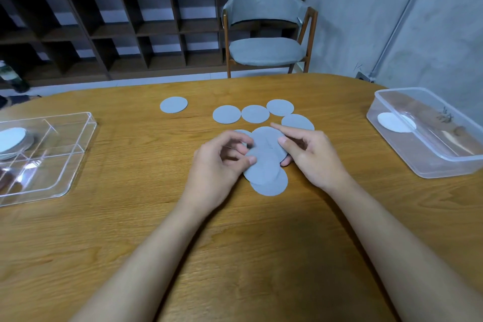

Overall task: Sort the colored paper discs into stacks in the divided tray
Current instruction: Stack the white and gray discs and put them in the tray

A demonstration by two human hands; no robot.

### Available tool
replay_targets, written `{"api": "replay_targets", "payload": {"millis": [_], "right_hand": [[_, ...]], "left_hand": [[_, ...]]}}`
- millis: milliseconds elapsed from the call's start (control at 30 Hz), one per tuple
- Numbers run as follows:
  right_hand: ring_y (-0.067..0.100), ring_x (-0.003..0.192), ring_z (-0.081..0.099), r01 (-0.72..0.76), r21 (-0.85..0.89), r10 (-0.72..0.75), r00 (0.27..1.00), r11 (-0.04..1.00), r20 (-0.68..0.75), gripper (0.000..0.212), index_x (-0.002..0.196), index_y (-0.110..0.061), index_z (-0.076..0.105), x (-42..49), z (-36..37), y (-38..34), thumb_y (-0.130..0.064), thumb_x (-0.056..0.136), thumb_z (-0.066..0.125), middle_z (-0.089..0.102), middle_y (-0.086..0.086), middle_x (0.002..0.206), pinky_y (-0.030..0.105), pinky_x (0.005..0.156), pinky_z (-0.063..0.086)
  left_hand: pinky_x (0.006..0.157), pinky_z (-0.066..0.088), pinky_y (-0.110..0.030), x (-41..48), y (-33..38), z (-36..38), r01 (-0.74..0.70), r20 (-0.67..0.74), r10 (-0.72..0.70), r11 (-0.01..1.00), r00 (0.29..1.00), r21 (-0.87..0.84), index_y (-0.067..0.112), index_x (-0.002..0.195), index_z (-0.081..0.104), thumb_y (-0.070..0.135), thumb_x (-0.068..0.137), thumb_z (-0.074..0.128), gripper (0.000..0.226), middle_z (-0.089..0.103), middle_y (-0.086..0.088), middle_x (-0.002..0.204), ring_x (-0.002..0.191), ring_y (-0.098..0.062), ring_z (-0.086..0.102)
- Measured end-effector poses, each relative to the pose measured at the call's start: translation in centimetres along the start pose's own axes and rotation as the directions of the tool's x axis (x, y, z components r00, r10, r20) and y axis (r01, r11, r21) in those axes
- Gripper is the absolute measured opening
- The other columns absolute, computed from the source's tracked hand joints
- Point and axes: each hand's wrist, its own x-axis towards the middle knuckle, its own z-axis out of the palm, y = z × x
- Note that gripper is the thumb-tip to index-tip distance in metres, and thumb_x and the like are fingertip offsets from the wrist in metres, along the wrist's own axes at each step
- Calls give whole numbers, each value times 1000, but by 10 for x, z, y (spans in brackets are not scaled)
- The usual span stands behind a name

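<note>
Left fingers (249,159): the left hand (217,165) is curling narrow, thumb and forefinger pinching the near-left rim of the grey discs bunched between the two hands.
Right fingers (283,141): the right hand (311,154) is closing on the same bunch from its far-right side, thumb on top, forefinger stretched out over the upper disc, other fingers tucked beneath.
Held bunch (264,162): several overlapping grey discs, fanned rather than squared; the lowest disc (271,183) is lying flat on the bench, poking out towards the person.
How to gather well: I would be squeezing the two hands gently inward, letting the rims slide until they line up, and tapping the edge on the bench before lifting; thin paper is likely to bend or slip if gripped hard on one rim only.
Loose discs (254,114): five more are lying just beyond the fingertips, the nearest (298,121) almost touching the right forefinger, one (173,104) set apart to the far left.
Divided tray (65,165): standing well to the left of the left hand, a pale stack (11,140) already sitting in its far compartment; other compartments are hard to read.
Clear tub (444,162): well to the right of the right hand, one white disc (392,121) inside.
Bench (235,243): wooden, carrying everything.
Risk: the bottom disc may be getting left behind on lifting.
</note>
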Motion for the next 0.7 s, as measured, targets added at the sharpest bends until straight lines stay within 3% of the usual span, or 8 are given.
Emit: {"api": "replay_targets", "payload": {"millis": [167, 233, 333, 400, 500, 600, 700], "right_hand": [[14, 69, 76, 23, -14, -21, 992, 1000, 123, 35, 136, -28, 66, -6, 6, -8, -14, 107, 50, 76, -12, 90, 20, 82, 50], [16, 73, 77, 17, -5, -16, 989, 1000, 150, 37, 138, -29, 63, -6, 7, -9, -14, 108, 47, 76, -12, 106, 24, 88, 52], [17, 81, 78, -36, 71, 22, 982, 997, 187, 37, 142, -27, 60, -6, 7, -11, -18, 108, 50, 73, -2, 121, 32, 95, 55], [13, 83, 76, -39, 86, 22, 981, 996, 193, 40, 143, -25, 57, -8, 9, -12, -20, 103, 59, 75, -3, 113, 26, 91, 56], [8, 78, 74, 35, -36, -30, 989, 999, 142, 46, 146, -24, 55, -9, 10, -11, -18, 101, 63, 74, -2, 102, 19, 85, 55], [8, 73, 71, 114, -151, -101, 991, 982, 88, 45, 148, -22, 54, -7, 6, -8, -16, 103, 60, 67, -6, 97, 11, 75, 49], [9, 72, 68, 156, -231, -157, 988, 960, 15, 45, 147, -21, 55, -4, 1, -6, -16, 103, 58, 66, -2, 97, 15, 74, 50]], "left_hand": [[70, 48, -10, -1, -3, 0, -33, -159, 58, 988, 986, 153, 24, 116, 75, 17, 85, 84, 32, 66, 6, 89, 73, -3, 62], [68, 44, -8, -1, -2, 0, -23, -169, 62, 975, 984, 222, 24, 116, 77, 25, 87, 83, 30, 68, 7, 91, 72, -3, 62], [66, 44, -11, -3, 2, 1, 0, -178, 40, 975, 983, 222, 25, 106, 80, 29, 90, 80, 17, 69, 11, 73, 63, -1, 58], [74, 51, -19, -3, 2, 3, 6, -208, 33, 982, 977, 188, 25, 101, 80, 31, 88, 82, 14, 71, 13, 71, 64, 0, 62], [76, 56, -25, -4, 2, 6, -6, -214, 41, 987, 976, 159, 22, 102, 80, 31, 86, 84, 18, 73, 10, 74, 66, -4, 66], [74, 49, -11, -6, 3, 10, -79, -157, 120, 966, 980, 247, 20, 116, 79, 30, 87, 83, 31, 74, 10, 84, 74, -5, 67], [76, 43, -5, -6, 3, 12, -143, -102, 188, 930, 977, 339, 21, 128, 72, 35, 84, 85, 49, 70, 12, 96, 77, -7, 62]]}}
